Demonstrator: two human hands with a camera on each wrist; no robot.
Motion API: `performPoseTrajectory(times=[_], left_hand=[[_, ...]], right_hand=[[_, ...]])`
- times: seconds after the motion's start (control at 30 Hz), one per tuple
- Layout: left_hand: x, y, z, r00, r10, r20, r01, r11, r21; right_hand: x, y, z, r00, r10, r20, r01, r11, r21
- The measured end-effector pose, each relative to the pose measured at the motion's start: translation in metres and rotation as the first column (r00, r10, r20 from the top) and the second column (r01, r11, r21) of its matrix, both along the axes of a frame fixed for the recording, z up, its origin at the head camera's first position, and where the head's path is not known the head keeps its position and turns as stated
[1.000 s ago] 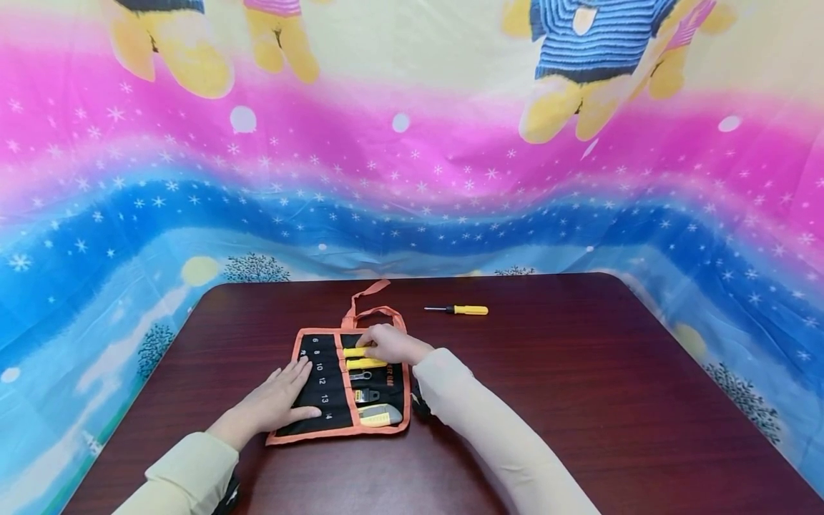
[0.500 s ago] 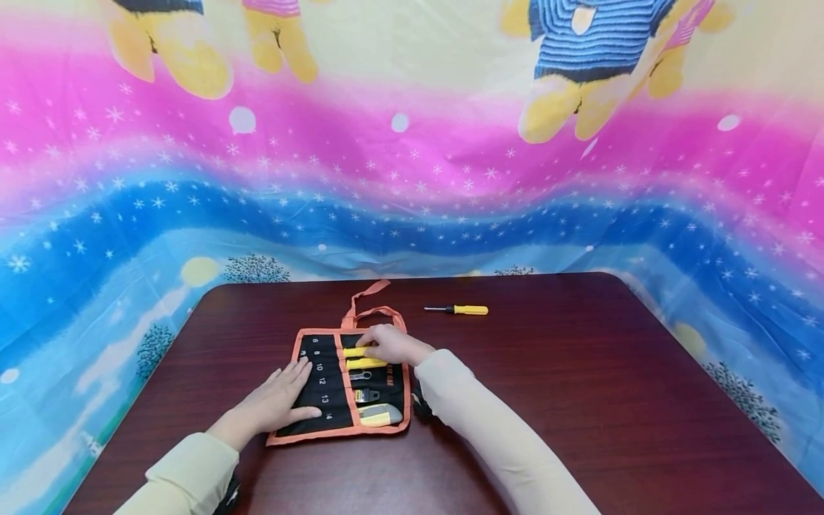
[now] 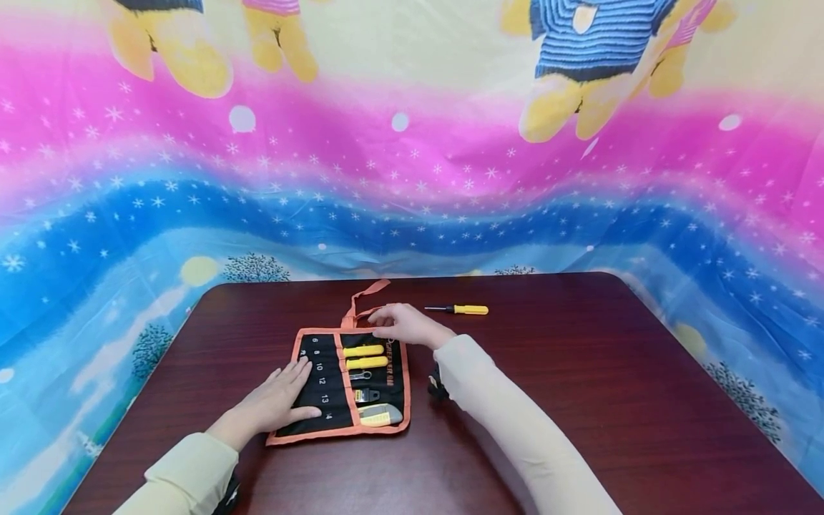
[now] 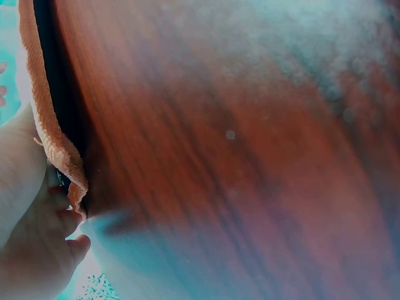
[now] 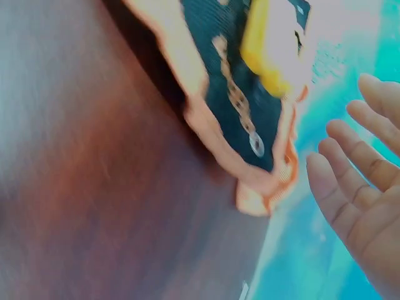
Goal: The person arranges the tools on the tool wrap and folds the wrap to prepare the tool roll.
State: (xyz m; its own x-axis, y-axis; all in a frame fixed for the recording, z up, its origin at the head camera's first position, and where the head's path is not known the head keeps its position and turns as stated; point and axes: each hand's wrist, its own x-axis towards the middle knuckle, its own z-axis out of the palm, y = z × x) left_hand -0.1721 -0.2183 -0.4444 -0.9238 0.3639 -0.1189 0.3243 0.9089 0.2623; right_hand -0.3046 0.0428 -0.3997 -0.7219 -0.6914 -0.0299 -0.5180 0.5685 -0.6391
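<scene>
A black tool roll (image 3: 330,390) with orange edging and printed numbers lies unrolled on the table. My left hand (image 3: 270,400) rests on its left panel, fingers spread; the left wrist view shows this hand (image 4: 28,206) by the orange edge. Above the roll's far right corner is my right hand (image 3: 412,325), holding nothing; its fingers (image 5: 340,187) look loosely extended in the right wrist view. Pockets hold two yellow handles (image 3: 365,363), a wrench (image 3: 363,375), a black tool with a yellow label (image 3: 368,395) and a grey-and-yellow utility knife (image 3: 380,415).
A screwdriver (image 3: 472,310) with a yellow handle lies on the dark wooden table (image 3: 579,400), beyond my right hand. Orange tie straps (image 3: 350,315) trail from the roll's far edge. A printed cloth backdrop (image 3: 412,172) hangs behind the table.
My right hand has lifted off the yellow handles and moved away toward the roll's far right corner, uncovering them. The left hand has stayed in place.
</scene>
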Motion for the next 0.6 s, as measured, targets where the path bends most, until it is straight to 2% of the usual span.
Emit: performPoseTrajectory(times=[0.23,0.4,0.6], left_hand=[[0.0,0.001,0.0,1.0,0.008,0.005,-0.008,1.0,0.001],[0.001,0.001,0.001,1.0,0.01,0.009,-0.01,1.0,0.005],[0.001,0.001,0.001,1.0,0.007,0.009,-0.007,1.0,0.006]], right_hand=[[-0.012,0.024,0.012,0.998,-0.068,-0.009,0.067,0.996,-0.053],[-0.02,0.043,0.015,0.993,-0.106,-0.053,0.101,0.992,-0.08],[-0.028,0.064,0.017,0.982,-0.178,-0.061,0.169,0.977,-0.134]])
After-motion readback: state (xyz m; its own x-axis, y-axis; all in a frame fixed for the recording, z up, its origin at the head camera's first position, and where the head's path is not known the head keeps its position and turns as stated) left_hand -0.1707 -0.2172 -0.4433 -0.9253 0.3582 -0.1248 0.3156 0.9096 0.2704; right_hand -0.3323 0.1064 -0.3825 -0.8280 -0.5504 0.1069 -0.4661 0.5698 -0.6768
